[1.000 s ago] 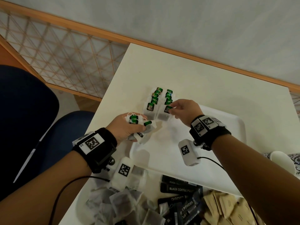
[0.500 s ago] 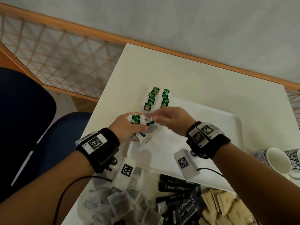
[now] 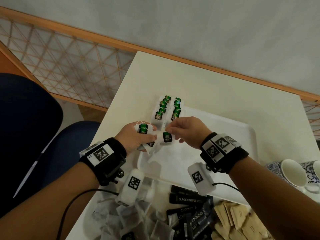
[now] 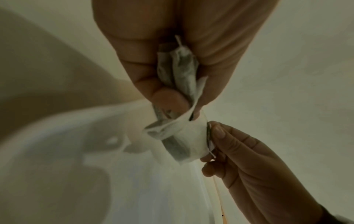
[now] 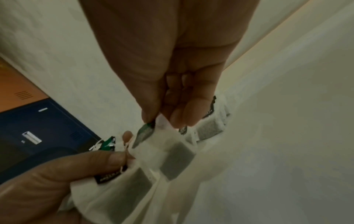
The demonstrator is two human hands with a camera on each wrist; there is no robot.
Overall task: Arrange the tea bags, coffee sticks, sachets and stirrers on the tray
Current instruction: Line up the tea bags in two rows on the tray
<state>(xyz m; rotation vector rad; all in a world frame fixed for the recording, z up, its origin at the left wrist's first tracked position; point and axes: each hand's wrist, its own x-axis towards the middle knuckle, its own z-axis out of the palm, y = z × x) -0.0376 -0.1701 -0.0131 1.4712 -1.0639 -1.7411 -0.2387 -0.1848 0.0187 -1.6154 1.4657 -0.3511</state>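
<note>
Just left of frame centre, over the tray's (image 3: 242, 135) corner, right hand (image 3: 188, 132) pinches one green tea bag (image 3: 167, 138) from the left hand's (image 3: 135, 137) clutched bunch (image 3: 143, 129); probably flimsy, so grab the tag.

Pale grey plaster wall (image 3: 190, 23) behind, orange wooden lattice railing (image 3: 57, 66) along it; dark blue upholstered chair (image 3: 29, 129) at left.

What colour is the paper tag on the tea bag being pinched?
Green paper tag, clearest in the head view.
</note>
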